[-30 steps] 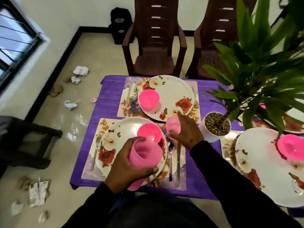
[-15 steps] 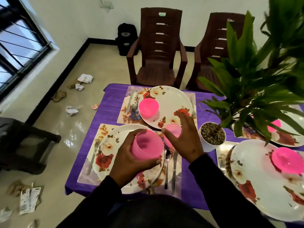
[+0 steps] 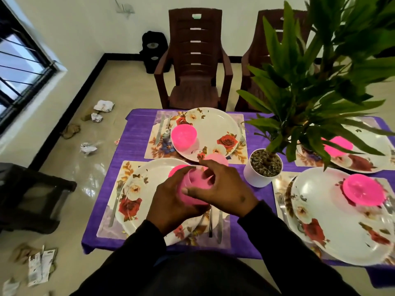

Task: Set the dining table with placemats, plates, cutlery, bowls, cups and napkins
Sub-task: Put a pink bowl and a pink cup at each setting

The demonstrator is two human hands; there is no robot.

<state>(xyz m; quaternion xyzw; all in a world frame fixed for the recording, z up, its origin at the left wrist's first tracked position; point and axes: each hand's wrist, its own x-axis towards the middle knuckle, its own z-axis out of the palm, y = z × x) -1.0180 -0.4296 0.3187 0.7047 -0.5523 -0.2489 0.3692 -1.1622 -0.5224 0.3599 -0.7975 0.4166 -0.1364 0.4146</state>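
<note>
My left hand (image 3: 168, 208) is shut around a pink cup (image 3: 193, 194), held over the near-left floral plate (image 3: 136, 189). My right hand (image 3: 222, 189) reaches across and grips the top of the same cup with thumb and fingers. Another pink cup (image 3: 215, 158) stands on the table just behind my right hand, between the two left placemats. The pink bowl (image 3: 176, 167) on the near-left plate is mostly hidden by my hands. A fork (image 3: 116, 202) lies left of that plate, a knife (image 3: 220, 226) to its right.
Three more floral plates carry pink bowls: far left (image 3: 183, 135), near right (image 3: 363, 190), far right (image 3: 337, 146). A white potted plant (image 3: 259, 178) stands mid-table and its leaves overhang the right side. Two brown chairs (image 3: 195, 67) stand beyond the purple tablecloth (image 3: 132, 135).
My right hand let go of the cup that it set on the table and came back onto the cup in my left hand. The view tilted up and away from the table.
</note>
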